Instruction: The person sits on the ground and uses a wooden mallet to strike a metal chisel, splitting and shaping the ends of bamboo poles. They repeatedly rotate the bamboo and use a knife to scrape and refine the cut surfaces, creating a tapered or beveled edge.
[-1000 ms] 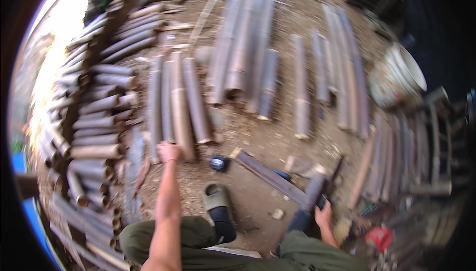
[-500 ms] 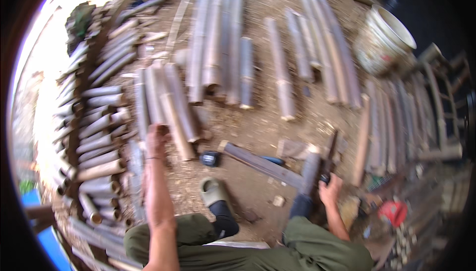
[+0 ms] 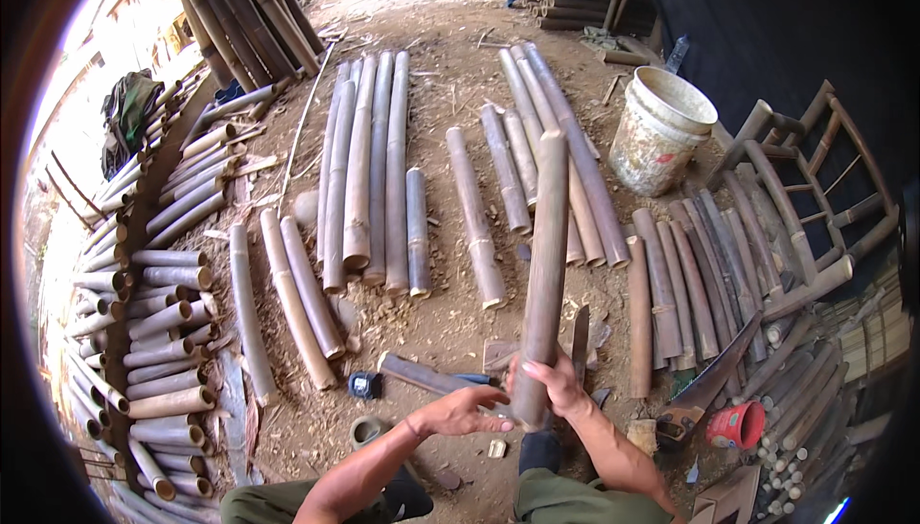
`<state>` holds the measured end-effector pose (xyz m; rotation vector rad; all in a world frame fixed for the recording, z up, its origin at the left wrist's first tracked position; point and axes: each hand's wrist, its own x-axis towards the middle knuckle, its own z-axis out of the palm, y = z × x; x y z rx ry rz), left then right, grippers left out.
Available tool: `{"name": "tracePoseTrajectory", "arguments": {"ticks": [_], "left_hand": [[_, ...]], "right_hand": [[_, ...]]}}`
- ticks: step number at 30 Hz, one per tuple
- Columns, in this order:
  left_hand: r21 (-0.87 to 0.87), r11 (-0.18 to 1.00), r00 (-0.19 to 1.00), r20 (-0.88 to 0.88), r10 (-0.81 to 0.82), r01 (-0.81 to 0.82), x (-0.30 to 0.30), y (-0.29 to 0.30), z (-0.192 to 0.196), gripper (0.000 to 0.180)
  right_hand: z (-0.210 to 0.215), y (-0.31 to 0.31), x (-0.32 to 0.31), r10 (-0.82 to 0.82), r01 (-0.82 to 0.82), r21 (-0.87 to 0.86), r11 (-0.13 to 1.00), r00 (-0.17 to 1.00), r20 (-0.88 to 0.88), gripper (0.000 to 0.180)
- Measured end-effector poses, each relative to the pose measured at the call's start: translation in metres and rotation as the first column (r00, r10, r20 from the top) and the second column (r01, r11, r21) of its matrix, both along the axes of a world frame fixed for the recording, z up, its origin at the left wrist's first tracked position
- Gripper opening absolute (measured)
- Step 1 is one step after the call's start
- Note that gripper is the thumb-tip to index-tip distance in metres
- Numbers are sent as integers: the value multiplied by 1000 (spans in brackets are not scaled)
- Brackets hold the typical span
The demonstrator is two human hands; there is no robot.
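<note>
My right hand point(image 3: 554, 385) is shut around the lower end of a long brown bamboo pole point(image 3: 546, 256), which points away from me over the dirt ground. My left hand point(image 3: 462, 411) is beside it with fingers spread, its fingertips at the pole's bottom end. A flat blade point(image 3: 580, 332) stands just right of the pole, and a short dark plank point(image 3: 422, 375) lies on the ground under my left hand. My knees, in green trousers, sit at the bottom edge.
Rows of cut bamboo poles point(image 3: 369, 170) lie ahead, with stacked short pieces point(image 3: 153, 332) on the left. A dirty white bucket point(image 3: 661, 126), a bamboo chair frame point(image 3: 815, 170), a saw point(image 3: 709, 380), a red cup point(image 3: 738, 423) and a small tape measure point(image 3: 364, 385) surround me.
My left hand has pulled back from the bamboo pieces on the left to the pole. My right hand has lifted the pole off the ground. The view has tilted upward.
</note>
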<state>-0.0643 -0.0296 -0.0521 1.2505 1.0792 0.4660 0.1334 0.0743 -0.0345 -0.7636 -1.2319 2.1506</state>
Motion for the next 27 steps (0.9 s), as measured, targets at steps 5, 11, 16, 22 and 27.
{"name": "tracePoseTrajectory", "arguments": {"ticks": [5, 11, 16, 22, 27], "left_hand": [[799, 600, 742, -428, 516, 43, -7, 29, 75, 69], [626, 402, 454, -771, 446, 668, -7, 73, 106, 54], [183, 889, 511, -857, -65, 420, -28, 90, 95, 56], [-232, 816, 781, 243, 575, -529, -23, 74, 28, 71], [-700, 452, 307, 334, 891, -553, -6, 88, -11, 84]], "right_hand": [[-10, -6, 52, 92, -90, -50, 995, 995, 38, 58], [20, -3, 79, 78, -440, 477, 761, 792, 606, 88], [59, 8, 95, -787, -346, 920, 185, 509, 350, 83], [3, -31, 63, -162, 89, 424, 901, 977, 140, 79], [19, -77, -1, 216, -287, -469, 835, 955, -201, 69]]}}
